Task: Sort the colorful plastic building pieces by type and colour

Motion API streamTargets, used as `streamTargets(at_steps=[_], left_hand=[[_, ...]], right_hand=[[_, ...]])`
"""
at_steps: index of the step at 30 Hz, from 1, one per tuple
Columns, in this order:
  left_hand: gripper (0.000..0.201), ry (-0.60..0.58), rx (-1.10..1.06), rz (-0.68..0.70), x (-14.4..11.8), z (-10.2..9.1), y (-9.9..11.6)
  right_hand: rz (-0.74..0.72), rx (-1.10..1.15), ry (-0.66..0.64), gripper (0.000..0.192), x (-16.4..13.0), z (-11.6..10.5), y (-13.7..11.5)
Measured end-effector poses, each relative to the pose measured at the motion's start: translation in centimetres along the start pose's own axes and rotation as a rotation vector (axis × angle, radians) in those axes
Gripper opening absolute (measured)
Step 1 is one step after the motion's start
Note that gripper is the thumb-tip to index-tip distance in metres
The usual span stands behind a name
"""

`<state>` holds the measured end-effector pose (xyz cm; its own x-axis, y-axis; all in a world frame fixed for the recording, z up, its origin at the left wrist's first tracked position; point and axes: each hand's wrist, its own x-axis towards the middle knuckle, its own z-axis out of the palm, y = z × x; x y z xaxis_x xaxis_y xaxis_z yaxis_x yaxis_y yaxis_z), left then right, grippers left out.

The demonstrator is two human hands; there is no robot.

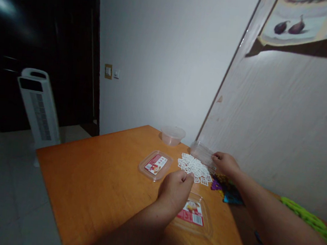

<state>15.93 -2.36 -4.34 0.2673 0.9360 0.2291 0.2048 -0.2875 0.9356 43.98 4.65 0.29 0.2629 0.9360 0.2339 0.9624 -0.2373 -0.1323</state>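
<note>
Right hand (225,163) gripping tilted clear plastic tub (202,154) near table's far edge | left hand (175,189) pinching white tiles (194,168) | risk — tiles sliding off, tub tipping further.

An orange wooden table (94,177) stood against a pale wall, carrying a scatter of small items. A heap of white plastic pieces (195,168) lay near its far edge, with purple and blue pieces (225,190) just beside it. Two clear lids with red labels rested flat: one (155,165) left of the heap, another (193,214) nearer the camera. A clear round tub (173,135) sat at the far corner, while green pieces (307,217) lay to the right.
</note>
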Motion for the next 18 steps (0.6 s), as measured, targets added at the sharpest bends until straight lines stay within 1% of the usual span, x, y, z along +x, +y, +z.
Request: streamTargets(at_steps=[4,8,18], left_hand=[[0.048,-0.009,-0.012,0.0,0.0,0.0,0.0],[0.048,-0.008,-0.02,-0.001,0.0,0.1,-0.2],[0.047,-0.012,-0.009,-0.007,0.1,0.1,-0.3]], right_hand=[[0.024,-0.014,0.086,0.026,-0.1,0.4,0.0],[0.051,-0.038,0.156,0.032,-0.5,0.4,-0.4],[0.063,-0.106,0.193,0.036,-1.3,-0.2,-1.6]])
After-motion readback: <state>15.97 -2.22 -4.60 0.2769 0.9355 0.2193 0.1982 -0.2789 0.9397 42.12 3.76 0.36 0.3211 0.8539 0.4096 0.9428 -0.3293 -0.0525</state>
